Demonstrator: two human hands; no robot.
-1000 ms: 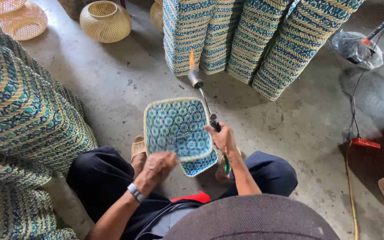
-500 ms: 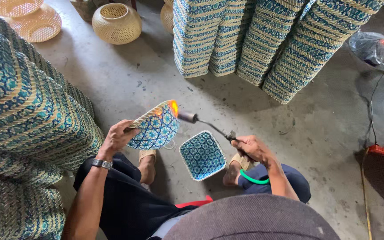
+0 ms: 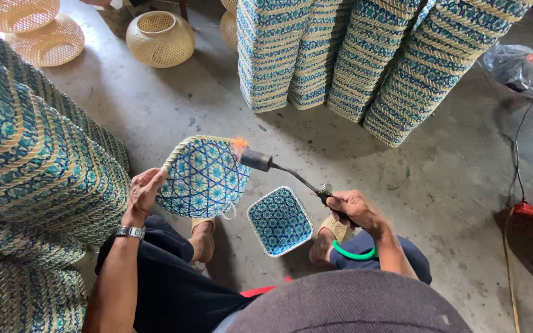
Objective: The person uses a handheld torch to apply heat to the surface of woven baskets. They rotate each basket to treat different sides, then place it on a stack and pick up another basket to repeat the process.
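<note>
While the left hand grips the tilted basket, the right hand, closed on the torch, should sweep its flame lightly along the rim.

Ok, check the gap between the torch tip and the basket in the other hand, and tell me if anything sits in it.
Nothing visible does. The right hand holds the torch, whose flame meets the rim of the blue woven basket tilted up by the left hand. The second basket lies lower, on the floor.

Left hand raised, fingers spread (watch on wrist); right hand fisted.
</note>
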